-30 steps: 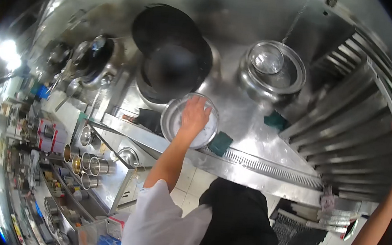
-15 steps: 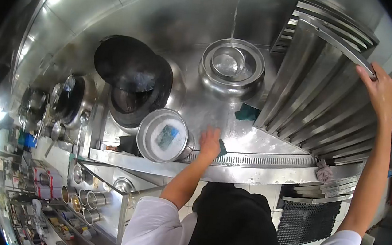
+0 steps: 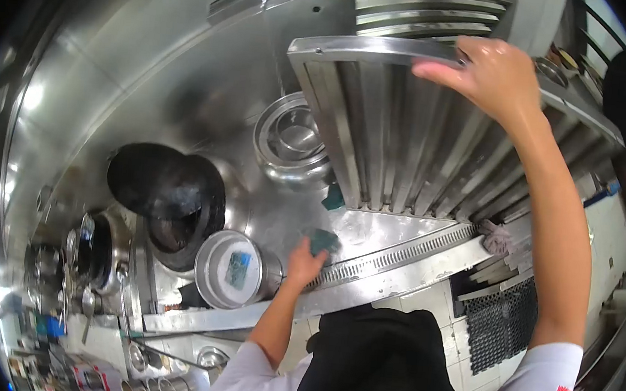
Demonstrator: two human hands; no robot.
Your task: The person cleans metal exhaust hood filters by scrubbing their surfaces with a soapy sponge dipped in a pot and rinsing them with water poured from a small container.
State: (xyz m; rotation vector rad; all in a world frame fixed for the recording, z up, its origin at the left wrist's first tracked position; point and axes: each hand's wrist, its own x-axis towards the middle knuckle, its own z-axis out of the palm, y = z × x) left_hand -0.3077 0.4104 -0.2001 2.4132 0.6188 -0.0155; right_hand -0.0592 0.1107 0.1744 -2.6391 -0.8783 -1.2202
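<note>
My right hand (image 3: pixel 501 78) is closed over the top rim of a large stainless-steel baffle filter (image 3: pixel 397 139), which leans upright on the steel counter. My left hand (image 3: pixel 305 264) is low over the counter with its fingers on a dark green scouring pad (image 3: pixel 326 240); the thumb lies along its near side. Beside that hand stands a metal pot (image 3: pixel 204 272) of whitish, sudsy liquid with a blue-green sponge (image 3: pixel 238 270) in it. A second green pad (image 3: pixel 334 197) lies partly hidden at the filter's lower left corner.
Nested steel bowls (image 3: pixel 267 140) sit under a thin stream of water, partly covered by the filter. Dark woks (image 3: pixel 160 181) stand to the left. Another baffle filter (image 3: pixel 436 15) is behind. A drain grate (image 3: pixel 390 259) runs along the front edge, with a crumpled cloth (image 3: pixel 495 237) at its right end.
My view has turned to the right. The filter in my right hand stands more upright and overlaps the bowls. The pad under my left hand now shows beyond its fingers.
</note>
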